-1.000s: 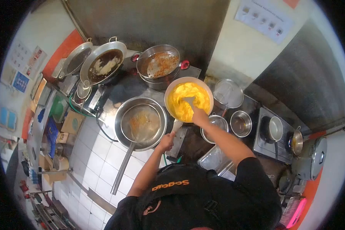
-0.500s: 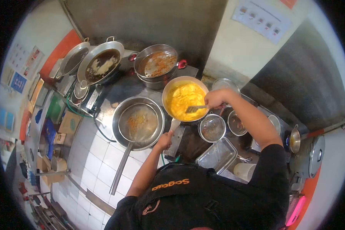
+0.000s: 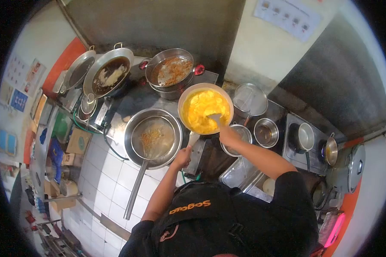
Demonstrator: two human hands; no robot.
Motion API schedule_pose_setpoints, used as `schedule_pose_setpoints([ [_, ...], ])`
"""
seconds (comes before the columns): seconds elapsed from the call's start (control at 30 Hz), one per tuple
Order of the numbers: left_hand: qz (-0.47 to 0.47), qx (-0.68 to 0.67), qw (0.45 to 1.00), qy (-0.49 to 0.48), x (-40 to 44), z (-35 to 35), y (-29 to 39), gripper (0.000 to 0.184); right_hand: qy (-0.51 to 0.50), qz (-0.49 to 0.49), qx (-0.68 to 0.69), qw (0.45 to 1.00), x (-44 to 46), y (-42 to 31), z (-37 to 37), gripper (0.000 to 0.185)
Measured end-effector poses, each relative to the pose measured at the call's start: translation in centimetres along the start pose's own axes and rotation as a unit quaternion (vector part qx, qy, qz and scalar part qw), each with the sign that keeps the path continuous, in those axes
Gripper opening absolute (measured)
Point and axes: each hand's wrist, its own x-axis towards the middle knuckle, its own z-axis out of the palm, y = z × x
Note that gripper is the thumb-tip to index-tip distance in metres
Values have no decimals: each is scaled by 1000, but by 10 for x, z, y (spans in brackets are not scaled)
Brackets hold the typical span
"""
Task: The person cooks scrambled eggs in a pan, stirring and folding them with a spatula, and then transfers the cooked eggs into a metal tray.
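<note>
A frying pan (image 3: 183, 95) with a pale rim holds soft yellow scrambled egg (image 3: 203, 107). My left hand (image 3: 182, 157) is closed round its pale handle (image 3: 194, 138). In my right hand (image 3: 230, 136) is a grey spatula (image 3: 215, 117), its blade in the egg at the pan's right side. Left of the pan, a large steel bowl (image 3: 131, 147) carries a long-handled strainer (image 3: 135, 184) with brown crumbs in it. Just beside my right hand is a small round strainer (image 3: 244, 133), partly covered by it.
A pot with red handles (image 3: 171, 55) stands behind the pan, near two oil-filled woks (image 3: 131, 58). To the right are a mesh strainer (image 3: 261, 112), a steel bowl (image 3: 266, 139) and a small saucepan (image 3: 306, 135). A metal tray (image 3: 231, 173) lies near my body.
My right hand has come down towards me, and the spatula now points away from me instead of leftward. The egg has been pushed about. My left hand keeps the handle.
</note>
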Motion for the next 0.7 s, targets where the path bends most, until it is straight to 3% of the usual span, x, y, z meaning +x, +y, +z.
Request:
schedule_pose_setpoints([
  [0.07,12,-8,1000,-3,4,0,-5,53,52,-41,21,998,24,11,14,39],
  [0.27,14,-5,1000,-12,1,-3,-4,53,34,-99,5,995,104,23,-24,32],
  [0.4,26,-1,1000,-17,-7,0,5,55,-81,-77,-81,990,129,10,-79,26],
  [0.53,71,-13,997,-37,3,-4,-7,52,-208,-121,-170,956,81,-36,-153,24],
  [0.7,63,-66,994,-56,5,-5,-5,43,-354,-122,-142,916,47,-42,-151,23],
])
